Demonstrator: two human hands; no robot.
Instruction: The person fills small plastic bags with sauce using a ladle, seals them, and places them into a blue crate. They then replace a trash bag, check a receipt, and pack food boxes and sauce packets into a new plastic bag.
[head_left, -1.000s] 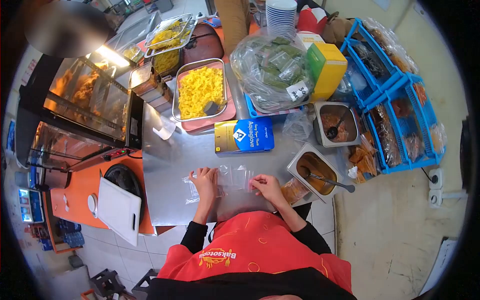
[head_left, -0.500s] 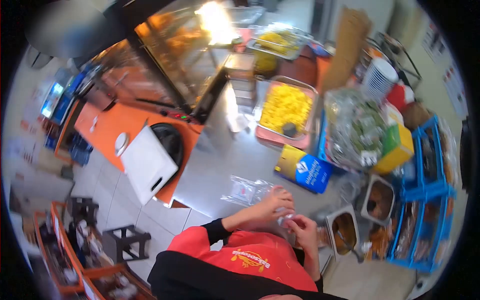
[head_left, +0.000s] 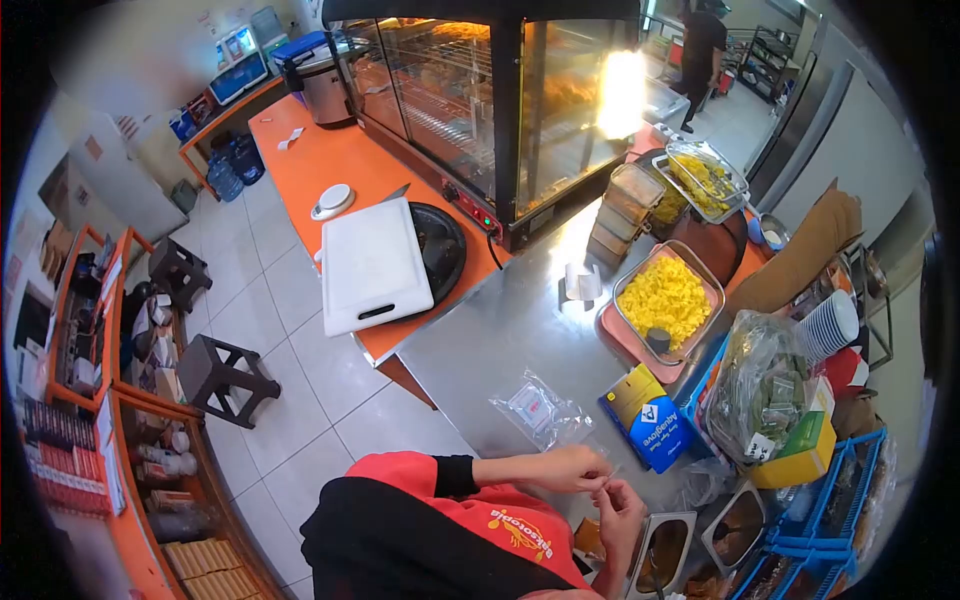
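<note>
My left hand (head_left: 578, 468) reaches in from the left over the steel counter's front edge, its fingers pinched together. Just below and to its right, my right hand (head_left: 618, 508) is also pinched, fingertips meeting those of my left hand. Whatever lies between the fingertips is too small to make out. A clear plastic packet with a printed label (head_left: 532, 407) lies on the steel counter (head_left: 465, 350) beyond my left hand. To the right of the packet is a blue and yellow Aquaglove box (head_left: 650, 420).
A tray of yellow food (head_left: 663, 300) stands beyond the box. White cutting board (head_left: 375, 265) and black round tray (head_left: 440, 250) are on the orange counter. Steel containers (head_left: 660, 550), a bag of green leafy packets (head_left: 765, 390) and blue racks (head_left: 835, 510) are right. A person (head_left: 703, 55) stands far back.
The view has swung, showing more of the floor at left and the glass warmer. My hands now meet at the fingertips, and the clear item seen between them earlier is no longer distinct.
</note>
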